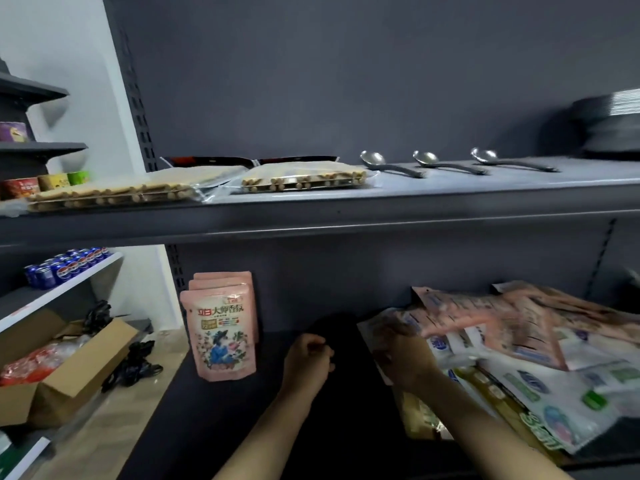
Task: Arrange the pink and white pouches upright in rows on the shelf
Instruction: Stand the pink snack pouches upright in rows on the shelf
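Note:
Three pink pouches [221,327] stand upright one behind another at the left end of the dark lower shelf [242,410]. A loose pile of pink and white pouches [519,327] lies flat at the right. My right hand [405,358] reaches into the pile's left edge and grips a pouch [381,327] there; motion blur hides the exact grasp. My left hand [308,358] hovers over the bare shelf between the upright row and the pile, fingers curled, holding nothing.
The upper shelf [346,202] carries two packs of wooden sticks [301,178], three metal spoons [446,162] and stacked dark plates [613,126]. To the left stand blue cans [65,266] and a cardboard box [69,368]. White and green pouches [540,400] lie at the pile's front.

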### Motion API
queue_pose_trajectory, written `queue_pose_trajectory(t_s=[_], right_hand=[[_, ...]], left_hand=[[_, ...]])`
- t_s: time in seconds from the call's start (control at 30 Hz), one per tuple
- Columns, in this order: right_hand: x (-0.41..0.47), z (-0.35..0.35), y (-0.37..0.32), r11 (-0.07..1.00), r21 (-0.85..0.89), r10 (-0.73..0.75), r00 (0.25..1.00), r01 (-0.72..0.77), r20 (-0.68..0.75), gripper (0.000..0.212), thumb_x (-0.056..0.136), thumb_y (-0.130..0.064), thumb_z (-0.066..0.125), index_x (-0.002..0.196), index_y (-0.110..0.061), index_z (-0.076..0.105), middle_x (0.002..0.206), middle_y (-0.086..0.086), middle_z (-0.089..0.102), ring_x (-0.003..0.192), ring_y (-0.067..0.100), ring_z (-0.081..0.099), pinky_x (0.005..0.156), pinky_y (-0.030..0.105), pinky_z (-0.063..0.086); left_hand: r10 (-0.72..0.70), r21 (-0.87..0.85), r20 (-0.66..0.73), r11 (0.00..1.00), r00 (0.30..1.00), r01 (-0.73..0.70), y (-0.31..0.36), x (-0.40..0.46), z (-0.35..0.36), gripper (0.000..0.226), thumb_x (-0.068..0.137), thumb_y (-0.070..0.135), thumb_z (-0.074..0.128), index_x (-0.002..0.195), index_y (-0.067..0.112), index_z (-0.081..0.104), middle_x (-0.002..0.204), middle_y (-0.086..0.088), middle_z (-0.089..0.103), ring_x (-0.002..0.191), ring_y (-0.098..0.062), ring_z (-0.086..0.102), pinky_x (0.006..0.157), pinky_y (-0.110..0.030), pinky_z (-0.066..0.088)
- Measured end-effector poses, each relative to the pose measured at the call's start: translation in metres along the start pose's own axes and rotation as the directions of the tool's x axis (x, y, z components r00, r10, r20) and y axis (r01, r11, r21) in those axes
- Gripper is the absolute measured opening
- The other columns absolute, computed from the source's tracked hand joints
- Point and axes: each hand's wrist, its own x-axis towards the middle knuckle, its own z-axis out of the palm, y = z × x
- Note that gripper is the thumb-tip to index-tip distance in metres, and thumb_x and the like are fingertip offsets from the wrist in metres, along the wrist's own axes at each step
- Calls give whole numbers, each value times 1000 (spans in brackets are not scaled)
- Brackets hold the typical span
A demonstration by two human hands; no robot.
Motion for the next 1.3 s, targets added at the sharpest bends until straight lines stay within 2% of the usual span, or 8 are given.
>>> queue_pose_trajectory(t_s=[0.1, 0.23, 0.4, 0.67, 0.83, 1.0, 1.13, 1.3], right_hand=[[-9, -7, 19, 995, -101, 0, 989, 15, 145, 48, 91, -36, 47, 133, -13, 52, 144, 8, 43, 136, 26, 36, 113, 32, 25], [-13, -10, 29, 996, -42, -63, 977, 73, 202, 45, 87, -43, 56, 126, -20, 56, 133, 4, 53, 125, 25, 49, 102, 33, 40], [-13, -16, 34, 970, -158, -133, 948, 184, 288, 68, 84, -57, 54, 142, -25, 37, 151, -1, 33, 136, 22, 34, 111, 34, 32], [-10, -9, 18, 937, -309, -93, 968, 165, 234, 40, 96, -34, 43, 133, -18, 48, 136, 7, 52, 120, 25, 54, 96, 36, 47], [-2, -17, 19, 996, -61, -61, 996, 65, 70, 39, 97, -27, 41, 130, -11, 52, 139, 12, 47, 130, 28, 44, 106, 37, 37], [0, -49, 14, 982, 157, -76, 977, 108, -198, 28, 97, -18, 41, 115, -5, 59, 111, 19, 65, 100, 36, 61, 70, 32, 40], [-7, -66, 8, 896, 412, -6, 933, 165, -361, 31, 99, -25, 41, 105, -1, 59, 86, 16, 62, 80, 28, 58, 64, 29, 34], [-4, -85, -7, 761, 609, 26, 928, 223, -372, 34, 98, -36, 41, 81, -10, 56, 77, 10, 63, 73, 26, 62, 62, 36, 50]], left_hand=[[-30, 28, 58, 999, 998, 28, 3, -9, 21, 9, 93, 12, 45, 98, 16, 52, 87, -2, 62, 64, -10, 57, 56, -21, 44], [-45, 50, 87, 998, 995, 41, 9, -16, 38, 8, 95, 16, 44, 99, 16, 51, 91, -2, 62, 66, -10, 56, 58, -21, 44], [-52, 50, 96, 998, 994, 48, 10, -28, 43, 9, 95, 20, 46, 97, 19, 54, 95, -2, 65, 72, -11, 59, 63, -21, 46], [-27, 14, 56, 1000, 998, 26, 14, -40, 30, 12, 94, 20, 44, 100, 19, 54, 95, -3, 65, 78, -14, 62, 67, -22, 49], [-4, -11, 37, 1000, 999, 5, 18, -45, 19, 11, 94, 20, 44, 95, 22, 55, 91, 0, 65, 78, -13, 62, 69, -22, 48], [-6, -29, 44, 1000, 999, 8, 21, -45, 15, 11, 95, 19, 45, 90, 24, 54, 88, 2, 64, 77, -13, 62, 67, -22, 47], [-17, -64, 86, 998, 996, 23, 25, -44, 13, 15, 90, 23, 56, 105, 20, 53, 92, 2, 64, 79, -12, 61, 69, -23, 47], [410, 123, -171, 911, 896, -394, 39, -48, 13, 55, 77, 18, 74, 123, 18, 44, 120, 5, 47, 104, -3, 47, 86, -18, 39]])
